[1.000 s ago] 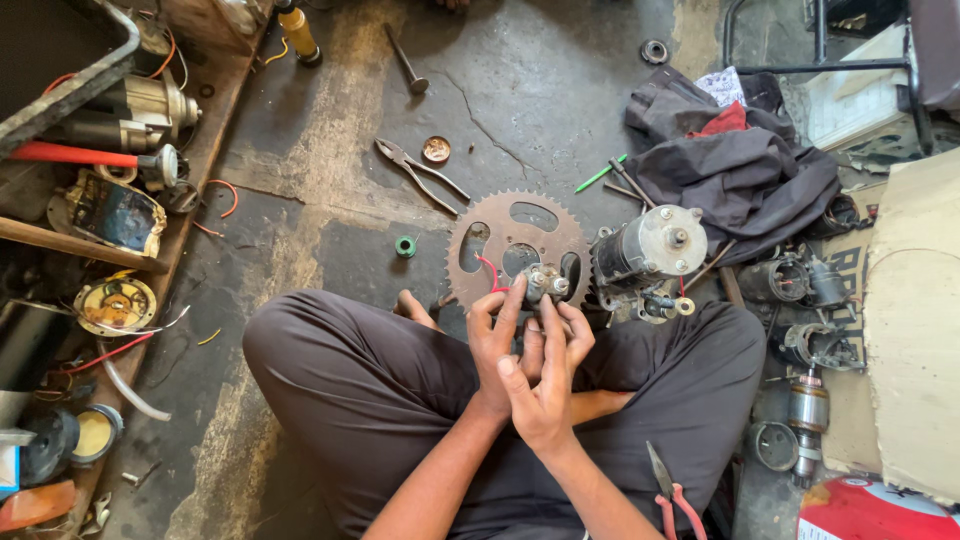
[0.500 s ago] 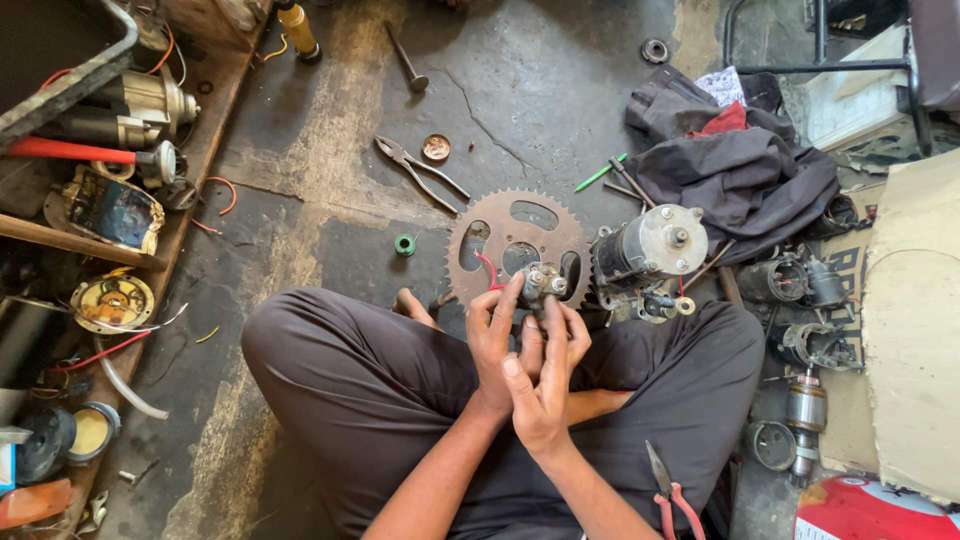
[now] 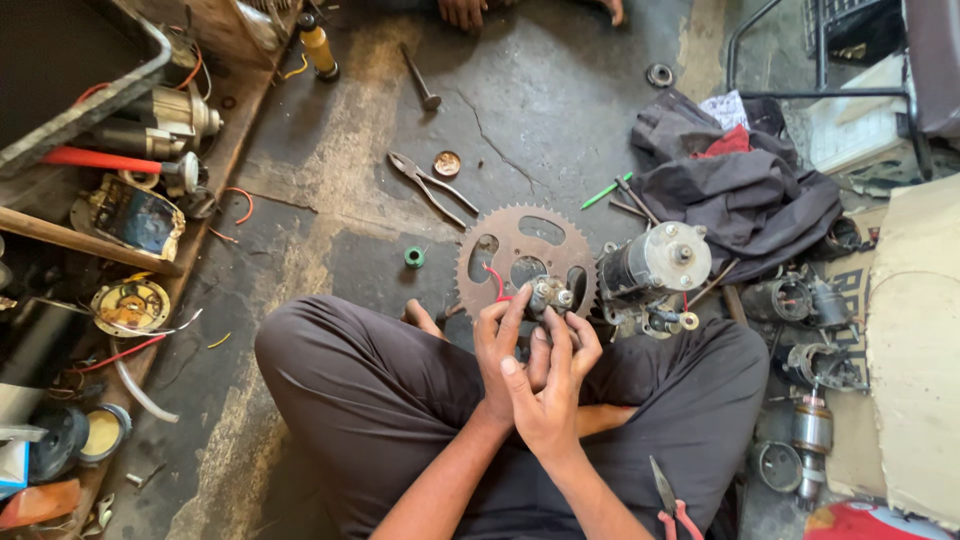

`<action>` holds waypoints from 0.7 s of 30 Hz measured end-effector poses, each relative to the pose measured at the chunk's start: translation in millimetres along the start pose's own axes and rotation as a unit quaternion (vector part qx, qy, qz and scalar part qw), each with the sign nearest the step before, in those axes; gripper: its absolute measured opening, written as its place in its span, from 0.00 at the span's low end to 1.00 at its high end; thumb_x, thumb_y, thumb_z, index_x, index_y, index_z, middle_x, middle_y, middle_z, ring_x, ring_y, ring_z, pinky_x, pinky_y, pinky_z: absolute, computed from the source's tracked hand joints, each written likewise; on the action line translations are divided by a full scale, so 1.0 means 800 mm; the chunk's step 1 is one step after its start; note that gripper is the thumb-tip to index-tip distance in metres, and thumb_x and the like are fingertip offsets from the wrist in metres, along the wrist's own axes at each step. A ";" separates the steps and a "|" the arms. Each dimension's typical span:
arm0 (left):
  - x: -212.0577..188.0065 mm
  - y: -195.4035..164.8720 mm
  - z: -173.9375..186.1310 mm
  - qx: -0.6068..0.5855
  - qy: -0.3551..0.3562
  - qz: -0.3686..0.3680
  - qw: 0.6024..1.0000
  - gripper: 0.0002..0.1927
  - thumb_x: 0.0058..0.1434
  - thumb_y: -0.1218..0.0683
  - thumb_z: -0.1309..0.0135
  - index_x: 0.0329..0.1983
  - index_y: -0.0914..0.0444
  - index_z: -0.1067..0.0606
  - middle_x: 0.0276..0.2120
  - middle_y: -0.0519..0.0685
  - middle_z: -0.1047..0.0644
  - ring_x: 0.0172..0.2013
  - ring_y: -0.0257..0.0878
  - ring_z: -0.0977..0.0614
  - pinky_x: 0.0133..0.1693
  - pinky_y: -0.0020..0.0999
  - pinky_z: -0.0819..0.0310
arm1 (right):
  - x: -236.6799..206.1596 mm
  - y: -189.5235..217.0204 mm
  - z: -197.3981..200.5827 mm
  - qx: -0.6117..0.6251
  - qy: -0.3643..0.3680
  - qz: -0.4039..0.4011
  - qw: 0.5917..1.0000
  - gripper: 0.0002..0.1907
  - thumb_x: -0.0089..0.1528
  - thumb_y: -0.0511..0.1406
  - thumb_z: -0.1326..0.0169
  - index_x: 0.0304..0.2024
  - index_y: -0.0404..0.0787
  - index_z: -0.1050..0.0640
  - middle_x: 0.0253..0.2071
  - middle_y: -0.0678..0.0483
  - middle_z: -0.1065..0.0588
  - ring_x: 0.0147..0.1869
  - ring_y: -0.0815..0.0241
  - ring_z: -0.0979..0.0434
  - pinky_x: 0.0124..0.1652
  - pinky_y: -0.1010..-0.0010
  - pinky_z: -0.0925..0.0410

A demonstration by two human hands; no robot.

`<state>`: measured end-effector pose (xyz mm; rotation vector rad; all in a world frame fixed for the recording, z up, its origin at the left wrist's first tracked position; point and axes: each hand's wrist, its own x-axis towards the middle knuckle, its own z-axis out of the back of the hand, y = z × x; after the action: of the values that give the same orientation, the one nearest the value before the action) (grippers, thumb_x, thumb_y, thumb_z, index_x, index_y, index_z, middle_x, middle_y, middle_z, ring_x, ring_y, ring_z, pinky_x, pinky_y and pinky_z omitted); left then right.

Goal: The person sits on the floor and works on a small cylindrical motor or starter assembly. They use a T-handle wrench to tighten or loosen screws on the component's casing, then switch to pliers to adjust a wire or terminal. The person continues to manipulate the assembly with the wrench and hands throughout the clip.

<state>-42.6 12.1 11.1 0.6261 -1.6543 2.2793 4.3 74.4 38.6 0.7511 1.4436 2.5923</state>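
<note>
I sit cross-legged on the concrete floor, both hands raised in front of my lap. My left hand (image 3: 503,345) and my right hand (image 3: 556,385) together pinch a small metal motor part (image 3: 551,294) with a red wire (image 3: 495,281) hanging from it. The part is held just above a large rusty toothed sprocket (image 3: 500,232) lying flat on the floor. A grey cylindrical starter motor (image 3: 660,262) lies right of the sprocket, close to my right fingers.
Grey pliers (image 3: 430,185), a small green ring (image 3: 414,257) and a bolt (image 3: 420,78) lie ahead. Dark cloth (image 3: 740,195) and motor parts (image 3: 810,300) crowd the right. Red-handled pliers (image 3: 672,508) rest by my right knee. A cluttered shelf (image 3: 130,215) runs along the left. Another person's toes (image 3: 465,10) show at top.
Almost nothing: my fingers shift slightly on the small part, which stays over the sprocket.
</note>
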 end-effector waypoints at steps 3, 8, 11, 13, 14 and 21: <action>0.002 -0.002 -0.001 0.007 -0.018 -0.014 1.000 0.27 0.64 0.55 0.47 0.67 0.62 0.28 0.48 0.53 0.28 0.49 0.48 0.24 0.54 0.42 0.30 | 0.001 -0.005 0.002 -0.040 -0.012 -0.015 0.999 0.33 0.63 0.40 0.42 0.67 0.32 0.34 0.68 0.39 0.47 0.67 0.44 0.37 0.65 0.56 0.39; 0.005 -0.008 0.000 0.013 -0.022 -0.011 1.000 0.27 0.61 0.56 0.47 0.65 0.63 0.28 0.47 0.55 0.28 0.48 0.49 0.25 0.53 0.43 0.31 | -0.008 -0.013 -0.002 -0.017 -0.007 0.008 1.000 0.35 0.64 0.38 0.42 0.70 0.32 0.38 0.70 0.39 0.46 0.71 0.41 0.40 0.67 0.54 0.41; 0.005 -0.009 0.002 0.006 -0.019 -0.011 1.000 0.27 0.61 0.57 0.47 0.65 0.64 0.29 0.47 0.55 0.28 0.48 0.50 0.25 0.53 0.43 0.31 | -0.012 -0.019 -0.007 0.039 -0.021 -0.006 0.999 0.42 0.63 0.38 0.42 0.73 0.31 0.46 0.70 0.40 0.46 0.65 0.46 0.36 0.62 0.58 0.37; 0.005 -0.006 0.002 -0.009 -0.015 0.001 1.000 0.29 0.61 0.57 0.46 0.67 0.65 0.31 0.47 0.55 0.28 0.47 0.49 0.25 0.53 0.43 0.31 | -0.013 -0.022 -0.009 0.055 -0.027 -0.020 0.998 0.44 0.63 0.38 0.41 0.74 0.31 0.48 0.69 0.41 0.45 0.61 0.49 0.33 0.59 0.60 0.35; 0.005 -0.005 0.002 -0.021 -0.010 0.015 1.000 0.30 0.61 0.57 0.45 0.68 0.66 0.33 0.46 0.54 0.27 0.46 0.49 0.24 0.52 0.43 0.31 | -0.012 -0.023 -0.009 0.053 -0.027 -0.031 0.998 0.44 0.62 0.37 0.41 0.74 0.32 0.47 0.69 0.41 0.44 0.60 0.50 0.33 0.58 0.61 0.35; -0.002 -0.002 -0.006 -0.065 -0.062 -0.008 0.996 0.27 0.61 0.61 0.42 0.63 0.65 0.34 0.55 0.58 0.27 0.56 0.52 0.24 0.61 0.44 0.33 | 0.005 -0.011 0.010 0.002 -0.049 -0.037 0.998 0.40 0.63 0.37 0.42 0.74 0.35 0.43 0.70 0.43 0.41 0.65 0.53 0.32 0.60 0.63 0.35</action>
<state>-41.5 17.3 10.8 0.7604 -1.8292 2.1394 2.5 86.7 36.2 0.7961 1.4207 2.4631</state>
